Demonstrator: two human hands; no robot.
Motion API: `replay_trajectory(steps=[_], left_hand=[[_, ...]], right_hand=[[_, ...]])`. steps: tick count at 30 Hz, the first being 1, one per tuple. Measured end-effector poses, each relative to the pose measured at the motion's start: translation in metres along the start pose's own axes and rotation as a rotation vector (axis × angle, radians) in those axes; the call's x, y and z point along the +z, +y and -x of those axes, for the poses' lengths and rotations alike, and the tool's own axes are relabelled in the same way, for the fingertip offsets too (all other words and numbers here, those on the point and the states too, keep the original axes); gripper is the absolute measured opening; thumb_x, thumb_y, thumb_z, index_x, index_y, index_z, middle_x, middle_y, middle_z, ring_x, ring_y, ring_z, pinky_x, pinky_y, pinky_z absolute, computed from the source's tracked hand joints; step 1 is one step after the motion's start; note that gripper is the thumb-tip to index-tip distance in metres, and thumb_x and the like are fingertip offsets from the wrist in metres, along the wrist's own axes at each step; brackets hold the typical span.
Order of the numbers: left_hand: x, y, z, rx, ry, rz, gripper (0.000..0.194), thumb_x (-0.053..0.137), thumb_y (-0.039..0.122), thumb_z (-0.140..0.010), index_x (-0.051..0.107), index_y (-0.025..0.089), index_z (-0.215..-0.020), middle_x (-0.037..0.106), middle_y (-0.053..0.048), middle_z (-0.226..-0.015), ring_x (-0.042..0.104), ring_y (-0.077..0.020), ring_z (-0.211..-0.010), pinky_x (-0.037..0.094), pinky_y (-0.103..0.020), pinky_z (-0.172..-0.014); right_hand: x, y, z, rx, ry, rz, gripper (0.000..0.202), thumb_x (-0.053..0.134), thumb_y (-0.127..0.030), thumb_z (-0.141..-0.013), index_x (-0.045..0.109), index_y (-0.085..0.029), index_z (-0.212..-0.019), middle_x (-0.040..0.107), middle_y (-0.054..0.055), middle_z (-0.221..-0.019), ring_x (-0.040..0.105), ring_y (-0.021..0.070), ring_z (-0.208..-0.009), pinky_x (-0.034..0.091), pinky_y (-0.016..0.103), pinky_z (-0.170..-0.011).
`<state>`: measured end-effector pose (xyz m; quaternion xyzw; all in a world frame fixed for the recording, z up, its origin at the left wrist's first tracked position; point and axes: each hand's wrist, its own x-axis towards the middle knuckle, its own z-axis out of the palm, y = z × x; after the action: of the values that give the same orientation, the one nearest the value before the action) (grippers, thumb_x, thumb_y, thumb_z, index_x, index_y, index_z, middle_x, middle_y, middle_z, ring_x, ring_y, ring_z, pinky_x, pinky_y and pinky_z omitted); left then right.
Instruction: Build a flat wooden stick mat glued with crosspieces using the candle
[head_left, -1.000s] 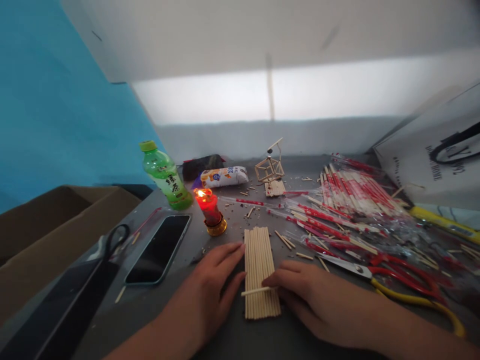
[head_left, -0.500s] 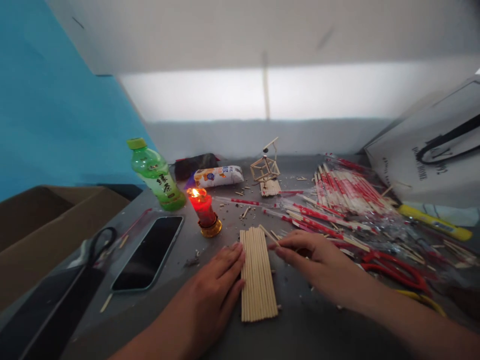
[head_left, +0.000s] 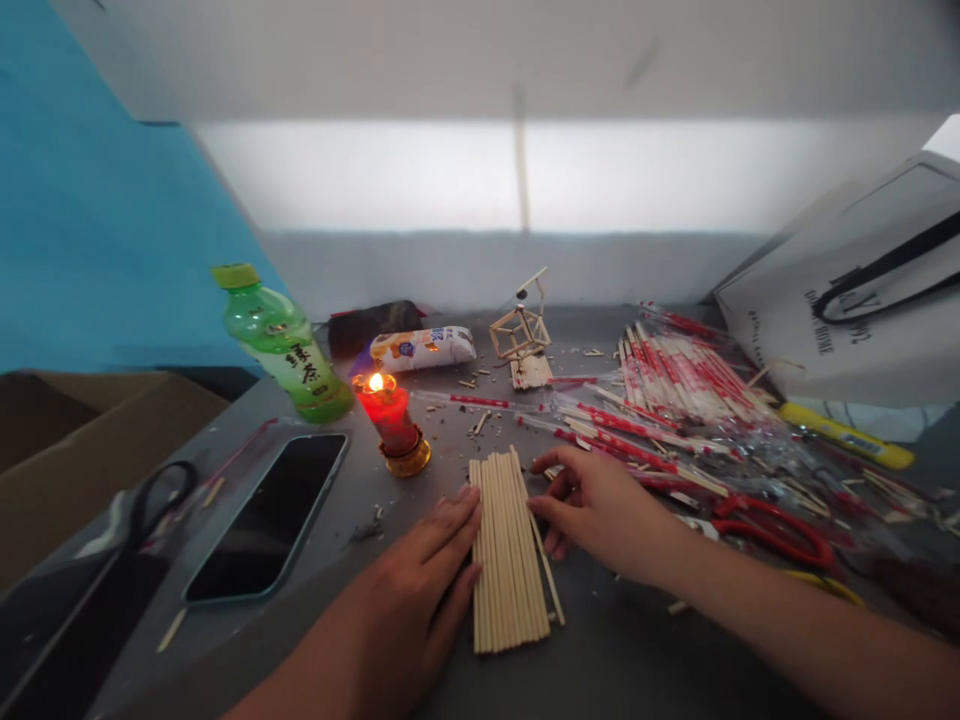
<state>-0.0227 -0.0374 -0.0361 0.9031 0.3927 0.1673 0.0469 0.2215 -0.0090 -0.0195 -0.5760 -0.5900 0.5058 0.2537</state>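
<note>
A flat row of pale wooden sticks lies side by side on the grey table in front of me. Along its left edge rests my left hand, fingers stretched out and their tips touching the outer stick. A single stick lies at the row's right side, close at the far end and slightly apart at the near end. Beside it is my right hand, thumb and forefinger apart, the thumb tip close to this stick; its other fingers curl underneath, partly hidden. Beyond the left hand burns a red candle in a gold holder.
A phone and a green bottle stand left. Behind are a snack packet and a small stick frame. Right lie red-and-white wrapped sticks, red-handled scissors, a yellow cutter and a white bag.
The stick pinched in my right hand has been let go and now lies along the row's right side. My right fingers have parted. The left hand keeps its place by the row.
</note>
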Motion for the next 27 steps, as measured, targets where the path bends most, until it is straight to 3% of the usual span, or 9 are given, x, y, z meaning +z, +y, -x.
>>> replay_trajectory(steps=[11, 16, 19, 23, 27], left_hand=[[-0.001, 0.003, -0.002, 0.002, 0.005, -0.023, 0.046, 0.045, 0.025, -0.101, 0.055, 0.013, -0.144, 0.052, -0.012, -0.153, 0.056, -0.027, -0.134, 0.047, -0.04, -0.11], [0.003, 0.001, 0.001, 0.005, 0.008, -0.008, 0.048, 0.045, 0.027, -0.102, 0.049, 0.016, -0.149, 0.05, -0.01, -0.155, 0.055, -0.0263, -0.136, 0.047, -0.041, -0.11], [0.005, 0.0, 0.002, -0.002, 0.007, 0.001, 0.048, 0.044, 0.026, -0.102, 0.049, 0.017, -0.149, 0.049, -0.01, -0.156, 0.053, -0.0263, -0.137, 0.046, -0.042, -0.111], [0.007, -0.001, 0.001, -0.008, 0.032, 0.038, 0.049, 0.046, 0.025, -0.101, 0.047, 0.02, -0.15, 0.047, -0.008, -0.157, 0.053, -0.0273, -0.138, 0.046, -0.042, -0.111], [0.006, 0.0, 0.002, -0.008, 0.038, 0.026, 0.048, 0.046, 0.026, -0.101, 0.049, 0.02, -0.149, 0.049, -0.008, -0.156, 0.054, -0.0268, -0.136, 0.047, -0.042, -0.111]], right_hand=[[-0.001, -0.012, 0.013, 0.016, -0.039, 0.126, 0.028, 0.062, -0.017, -0.092, 0.063, -0.016, -0.119, 0.07, 0.002, -0.069, 0.067, 0.0153, -0.046, 0.048, 0.021, -0.037], [-0.002, -0.012, 0.012, -0.023, -0.017, 0.197, 0.046, 0.062, -0.018, -0.09, 0.059, -0.02, -0.136, 0.073, 0.002, -0.074, 0.065, 0.014, -0.044, 0.046, 0.02, -0.036], [-0.002, -0.014, 0.011, -0.06, -0.022, 0.268, 0.048, 0.059, -0.019, -0.091, 0.06, -0.021, -0.139, 0.073, 0.0, -0.069, 0.064, 0.0133, -0.043, 0.045, 0.019, -0.037], [-0.002, -0.02, 0.012, -0.107, -0.029, 0.327, 0.045, 0.056, -0.018, -0.091, 0.064, -0.019, -0.135, 0.071, -0.001, -0.063, 0.064, 0.0133, -0.043, 0.043, 0.019, -0.038], [-0.001, -0.025, 0.011, -0.171, -0.014, 0.4, 0.031, 0.057, -0.017, -0.09, 0.074, -0.021, -0.115, 0.069, -0.001, -0.062, 0.062, 0.012, -0.045, 0.037, 0.02, -0.042]])
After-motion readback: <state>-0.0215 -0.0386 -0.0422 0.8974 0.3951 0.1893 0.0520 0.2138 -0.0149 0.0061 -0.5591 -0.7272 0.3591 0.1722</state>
